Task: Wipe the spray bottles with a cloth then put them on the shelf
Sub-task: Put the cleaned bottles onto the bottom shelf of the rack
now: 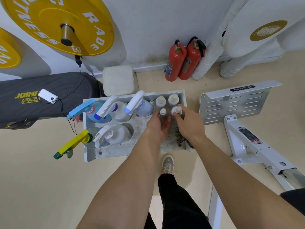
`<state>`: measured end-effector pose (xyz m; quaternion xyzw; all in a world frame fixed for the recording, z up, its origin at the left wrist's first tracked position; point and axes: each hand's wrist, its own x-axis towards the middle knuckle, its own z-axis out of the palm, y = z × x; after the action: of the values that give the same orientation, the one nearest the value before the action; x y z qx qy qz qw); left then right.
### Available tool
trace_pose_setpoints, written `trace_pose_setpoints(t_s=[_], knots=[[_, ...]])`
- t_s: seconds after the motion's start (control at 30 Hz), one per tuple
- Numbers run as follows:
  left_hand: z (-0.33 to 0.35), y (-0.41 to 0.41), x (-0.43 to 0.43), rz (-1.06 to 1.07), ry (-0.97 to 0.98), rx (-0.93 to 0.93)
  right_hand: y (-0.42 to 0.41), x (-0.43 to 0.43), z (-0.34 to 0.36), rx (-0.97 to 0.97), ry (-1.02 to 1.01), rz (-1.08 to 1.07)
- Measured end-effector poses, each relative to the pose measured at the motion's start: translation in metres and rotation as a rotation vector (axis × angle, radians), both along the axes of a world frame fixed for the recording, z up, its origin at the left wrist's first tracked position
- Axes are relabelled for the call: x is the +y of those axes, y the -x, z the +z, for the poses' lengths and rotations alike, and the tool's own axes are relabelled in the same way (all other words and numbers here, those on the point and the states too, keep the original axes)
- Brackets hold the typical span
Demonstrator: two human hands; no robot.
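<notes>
A white metal shelf tray (113, 152) holds several spray bottles: one with a light blue trigger (82, 108), two with white triggers (107, 106) (136, 100), a yellow-green one (72, 142) and a clear one lying over (112, 134). At its back right stand several small white capped bottles (160, 101). My left hand (158, 126) cups around one small bottle (163, 111). My right hand (186, 121) pinches the cap of another small bottle (176, 110). A striped cloth (180, 138) lies in the tray beneath my right wrist, mostly hidden.
Two red fire extinguishers (183, 61) stand against the wall behind. A white cushion (118, 81) sits behind the tray. A dark bench with a phone (47, 96) is on the left. A white metal machine frame (237, 103) stands to the right. My shoe (167, 164) is below the tray.
</notes>
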<state>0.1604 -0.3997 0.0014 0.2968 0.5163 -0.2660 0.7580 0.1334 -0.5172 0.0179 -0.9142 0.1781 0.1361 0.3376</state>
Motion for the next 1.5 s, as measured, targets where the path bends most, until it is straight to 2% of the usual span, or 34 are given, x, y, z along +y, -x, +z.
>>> trace_pose_setpoints(t_s=[0.27, 0.57, 0.87, 1.5], knots=[[-0.001, -0.007, 0.000, -0.135, -0.122, -0.061, 0.001, -0.003, -0.003, -0.011, -0.030, 0.013], [0.002, -0.008, 0.001, -0.267, -0.179, -0.103, 0.006, 0.005, -0.010, 0.010, 0.046, -0.011], [0.004, -0.010, 0.003, -0.273, -0.174, -0.084, -0.008, 0.009, -0.010, 0.110, 0.037, -0.135], [-0.005, -0.006, 0.005, -0.278, -0.188, -0.102, -0.008, 0.015, -0.013, 0.120, 0.094, -0.075]])
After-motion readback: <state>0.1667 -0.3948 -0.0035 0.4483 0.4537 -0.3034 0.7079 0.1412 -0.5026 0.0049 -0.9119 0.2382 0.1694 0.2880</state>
